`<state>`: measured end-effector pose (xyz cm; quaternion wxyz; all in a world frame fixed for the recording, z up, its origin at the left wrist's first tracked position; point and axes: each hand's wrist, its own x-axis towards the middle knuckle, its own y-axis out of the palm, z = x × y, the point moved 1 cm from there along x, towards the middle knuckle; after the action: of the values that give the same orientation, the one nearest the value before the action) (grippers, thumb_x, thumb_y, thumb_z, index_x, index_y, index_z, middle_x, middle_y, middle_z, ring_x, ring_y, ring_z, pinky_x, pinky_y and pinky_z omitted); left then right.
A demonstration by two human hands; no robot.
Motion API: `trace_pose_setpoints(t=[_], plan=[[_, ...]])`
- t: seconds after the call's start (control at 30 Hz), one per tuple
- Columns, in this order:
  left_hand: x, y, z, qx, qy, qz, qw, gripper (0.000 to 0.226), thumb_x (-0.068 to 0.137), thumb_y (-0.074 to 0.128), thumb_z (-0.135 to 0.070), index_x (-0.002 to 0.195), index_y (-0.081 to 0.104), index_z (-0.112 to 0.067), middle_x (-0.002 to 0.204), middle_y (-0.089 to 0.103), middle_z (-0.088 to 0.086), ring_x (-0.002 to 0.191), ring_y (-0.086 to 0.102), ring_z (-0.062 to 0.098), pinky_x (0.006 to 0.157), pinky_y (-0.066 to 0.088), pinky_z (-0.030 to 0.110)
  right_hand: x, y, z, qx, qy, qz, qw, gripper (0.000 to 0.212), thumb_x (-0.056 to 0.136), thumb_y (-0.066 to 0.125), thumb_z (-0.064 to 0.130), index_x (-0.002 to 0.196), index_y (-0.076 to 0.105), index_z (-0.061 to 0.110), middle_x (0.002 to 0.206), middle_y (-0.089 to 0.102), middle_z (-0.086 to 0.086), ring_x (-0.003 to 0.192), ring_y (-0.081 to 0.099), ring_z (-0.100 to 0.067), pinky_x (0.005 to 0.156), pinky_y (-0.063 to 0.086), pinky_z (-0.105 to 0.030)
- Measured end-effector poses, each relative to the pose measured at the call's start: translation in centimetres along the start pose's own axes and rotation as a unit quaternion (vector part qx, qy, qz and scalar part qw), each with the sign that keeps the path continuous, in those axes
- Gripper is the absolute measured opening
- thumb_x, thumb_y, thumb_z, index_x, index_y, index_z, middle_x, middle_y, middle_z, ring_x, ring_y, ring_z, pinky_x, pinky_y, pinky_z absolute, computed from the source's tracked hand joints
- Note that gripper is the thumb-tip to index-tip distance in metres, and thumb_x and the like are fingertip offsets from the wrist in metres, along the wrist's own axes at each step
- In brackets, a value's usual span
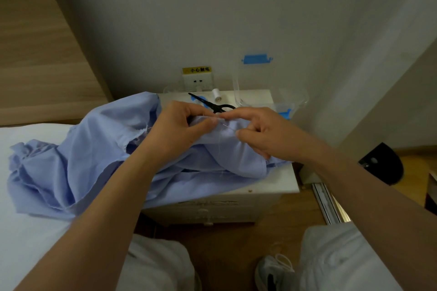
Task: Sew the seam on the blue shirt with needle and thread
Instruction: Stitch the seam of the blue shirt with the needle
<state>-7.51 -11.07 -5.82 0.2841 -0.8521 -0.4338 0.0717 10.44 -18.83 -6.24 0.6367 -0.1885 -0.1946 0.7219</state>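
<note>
Blue shirt is draped from the bed across the nightstand top and spills over its front edge. Left hand pinches a fabric fold at the seam. Right hand pinches the needle, tip pointing toward the left pinch. Black scissors and a white spool sit near the nightstand's back edge, just behind the hands.
</note>
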Motion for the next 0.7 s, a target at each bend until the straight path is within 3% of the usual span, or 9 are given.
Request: trace_pose_setpoints(t=[0.23,0.5,0.7], plan=[[0.2,0.2,0.4,0.039,0.015,-0.023,0.999,0.009,0.089,0.065,-0.022,0.087,0.074,-0.025,0.08,0.07,-0.013,0.077,0.065,-0.002,0.066,0.046,0.008,0.0,0.3,-0.1,0.003,0.015,-0.032,0.999,0.016,0.095,0.051,0.004,0.107,0.06,0.011,0.039,0.048,0.005,0.036,0.043,-0.005,0.045,0.038,-0.015],[0.4,0.0,0.5,0.03,-0.007,-0.052,0.998,0.007,0.088,0.066,-0.022,0.087,0.073,-0.021,0.078,0.07,-0.011,0.074,0.063,-0.004,0.063,0.045,0.006,0.3,0.3,0.1,0.021,0.001,-0.048,0.999,0.016,0.095,0.051,0.004,0.104,0.062,0.01,0.04,0.047,0.004,0.038,0.043,-0.008,0.048,0.041,-0.021],[0.1,-0.4,0.3,-0.034,-0.037,0.005,0.999,0.016,0.092,0.061,-0.019,0.085,0.075,-0.022,0.08,0.073,-0.002,0.08,0.067,0.011,0.071,0.054,0.023,0.1,-0.5,0.2,0.067,-0.007,-0.03,0.997,0.021,0.095,0.052,0.001,0.1,0.067,0.016,0.039,0.042,0.004,0.038,0.038,-0.005,0.046,0.038,-0.015]])
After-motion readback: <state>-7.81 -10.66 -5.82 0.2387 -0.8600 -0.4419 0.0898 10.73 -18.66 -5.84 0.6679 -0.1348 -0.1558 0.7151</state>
